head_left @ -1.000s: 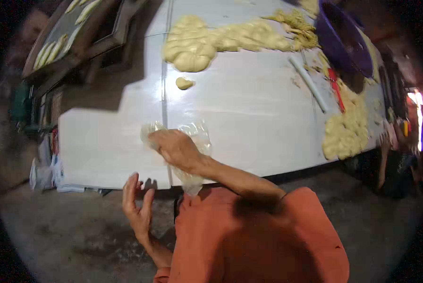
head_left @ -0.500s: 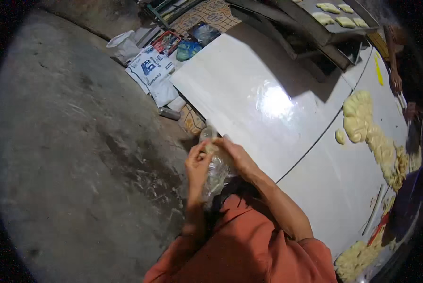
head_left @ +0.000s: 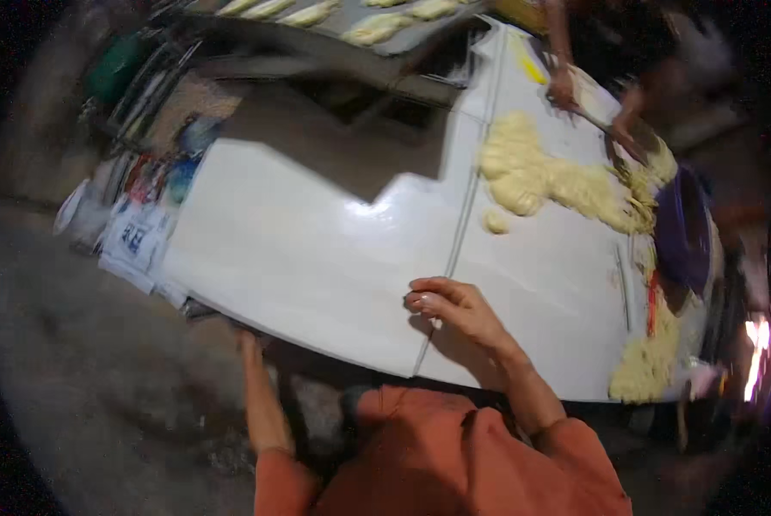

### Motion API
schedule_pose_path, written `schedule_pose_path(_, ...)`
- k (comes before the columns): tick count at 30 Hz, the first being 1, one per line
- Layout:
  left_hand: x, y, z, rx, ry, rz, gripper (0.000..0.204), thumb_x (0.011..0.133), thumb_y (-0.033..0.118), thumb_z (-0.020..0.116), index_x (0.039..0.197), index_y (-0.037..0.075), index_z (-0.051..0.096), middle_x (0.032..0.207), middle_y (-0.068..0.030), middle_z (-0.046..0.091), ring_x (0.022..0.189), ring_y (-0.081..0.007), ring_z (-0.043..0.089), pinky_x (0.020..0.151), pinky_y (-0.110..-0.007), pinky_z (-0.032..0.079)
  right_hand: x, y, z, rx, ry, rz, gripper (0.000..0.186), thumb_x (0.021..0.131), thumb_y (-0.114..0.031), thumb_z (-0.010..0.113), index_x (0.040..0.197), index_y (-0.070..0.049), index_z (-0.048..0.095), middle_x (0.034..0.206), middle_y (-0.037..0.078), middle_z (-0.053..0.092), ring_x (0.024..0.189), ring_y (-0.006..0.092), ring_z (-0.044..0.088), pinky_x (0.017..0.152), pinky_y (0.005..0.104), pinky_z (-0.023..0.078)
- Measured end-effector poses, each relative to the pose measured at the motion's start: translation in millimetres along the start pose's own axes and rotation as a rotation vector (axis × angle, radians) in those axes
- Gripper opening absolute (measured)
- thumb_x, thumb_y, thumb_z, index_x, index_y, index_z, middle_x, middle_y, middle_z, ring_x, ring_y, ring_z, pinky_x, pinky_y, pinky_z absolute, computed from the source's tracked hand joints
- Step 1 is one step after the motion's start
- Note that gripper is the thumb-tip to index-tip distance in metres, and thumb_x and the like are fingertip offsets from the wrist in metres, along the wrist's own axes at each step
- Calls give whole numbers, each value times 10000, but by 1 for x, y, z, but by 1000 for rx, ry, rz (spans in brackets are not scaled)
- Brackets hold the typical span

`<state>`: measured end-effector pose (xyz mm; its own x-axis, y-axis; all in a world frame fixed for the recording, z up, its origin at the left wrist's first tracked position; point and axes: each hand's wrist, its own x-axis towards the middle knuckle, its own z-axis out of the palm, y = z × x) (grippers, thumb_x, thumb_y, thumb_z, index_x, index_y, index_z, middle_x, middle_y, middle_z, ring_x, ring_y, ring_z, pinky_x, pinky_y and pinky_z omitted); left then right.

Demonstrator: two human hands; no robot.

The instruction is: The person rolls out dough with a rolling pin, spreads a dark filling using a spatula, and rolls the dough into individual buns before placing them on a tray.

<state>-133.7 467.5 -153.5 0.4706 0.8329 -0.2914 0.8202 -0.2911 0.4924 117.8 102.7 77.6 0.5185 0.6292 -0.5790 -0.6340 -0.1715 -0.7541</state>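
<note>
My right hand (head_left: 459, 311) hovers over the white tabletop (head_left: 308, 232), near its dark seam. Its fingers are bent, with the thumb drawn up to the fingertips. Anything between them is too small to make out. My left hand (head_left: 248, 342) hangs low beside the table's near left edge. It is blurred and partly dark, so its fingers and any hold are unclear. A small lump of pale yellow dough (head_left: 495, 222) lies beyond my right hand. Beside it a large mass of dough (head_left: 516, 163) stretches to the right.
A dark tray (head_left: 317, 41) of shaped dough pieces stands at the back. Another person's hands (head_left: 564, 90) hold a long tool at the far right. A purple tub (head_left: 685, 228) and more dough (head_left: 648, 365) are at the right. A white printed sack (head_left: 136, 241) lies left of the table.
The view has swung toward the table. My hands, together at a clear plastic bag before, are now apart: the right over the tabletop, the left low by the edge. The bag is out of sight.
</note>
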Motion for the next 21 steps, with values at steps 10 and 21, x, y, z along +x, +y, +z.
schedule_pose_path(10,16,-6,-7,437,-183,-40,507,953,229,656,1361,-57,566,1280,-239,610,1211,-330,576,1010,-450,460,4,-23,-121,-378,980,-411,453,955,-317,677,1247,29,667,943,118,690,918,208,663,792,327,535)
schedule_pose_path(21,-36,-26,-90,215,-124,167,508,942,359,695,1213,-69,650,1100,-250,672,994,-367,650,885,-491,500,68,-51,-134,-557,1049,-336,453,849,-390,717,1044,15,659,902,129,669,829,280,655,782,419,516)
